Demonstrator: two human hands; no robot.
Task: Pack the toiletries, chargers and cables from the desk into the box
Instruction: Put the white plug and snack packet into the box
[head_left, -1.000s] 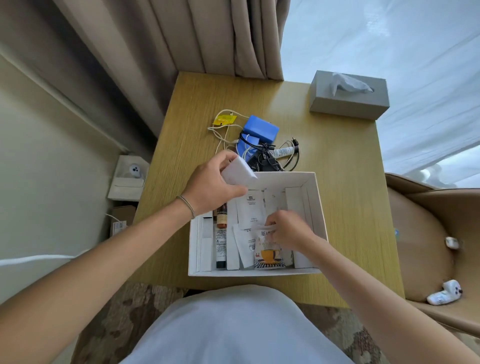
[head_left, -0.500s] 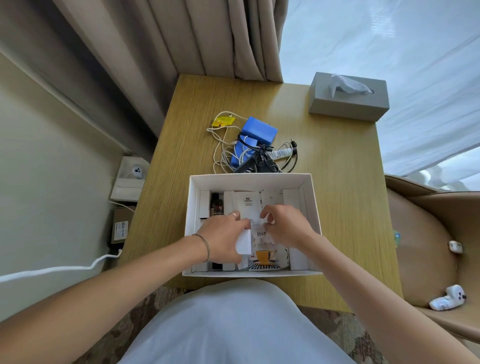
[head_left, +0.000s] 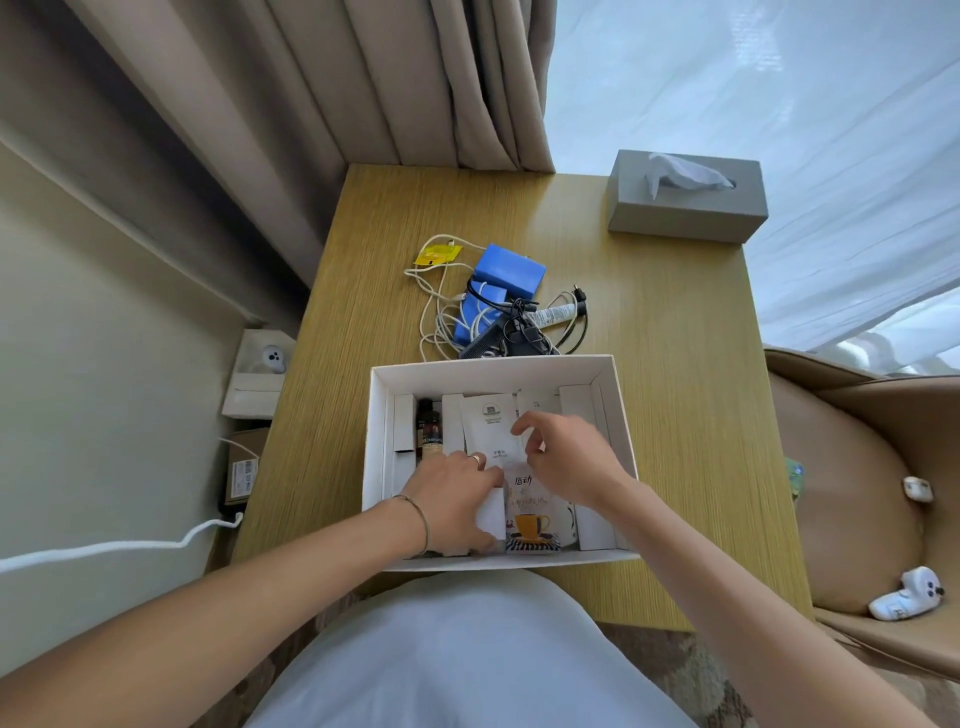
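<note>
A white box (head_left: 488, 370) sits on the wooden desk (head_left: 665, 364) at its near edge. Inside lie white sachets (head_left: 488, 421), a dark brown bottle (head_left: 430, 428), narrow white packets and a coffee-cup sachet (head_left: 532, 519). My left hand (head_left: 457, 499) is low in the box, pressing a small white packet (head_left: 492, 512) down beside the coffee sachet. My right hand (head_left: 566, 457) hovers over the sachets, fingers curled and apart, fingertips at a sachet's edge. Behind the box lies a tangle of white and black cables (head_left: 441, 312), a blue charger block (head_left: 509, 270), a black adapter (head_left: 483, 343) and a small white tube (head_left: 556, 314).
A grey tissue box (head_left: 685, 200) stands at the desk's far right corner. Curtains hang behind the desk. A tan armchair (head_left: 857, 493) on the right holds white game controllers (head_left: 906, 600). A white cord (head_left: 104, 545) and small boxes lie on the floor at left.
My left hand came down from the box's far left rim with the white packet and now presses it into the box. My right hand lifted slightly off the sachets.
</note>
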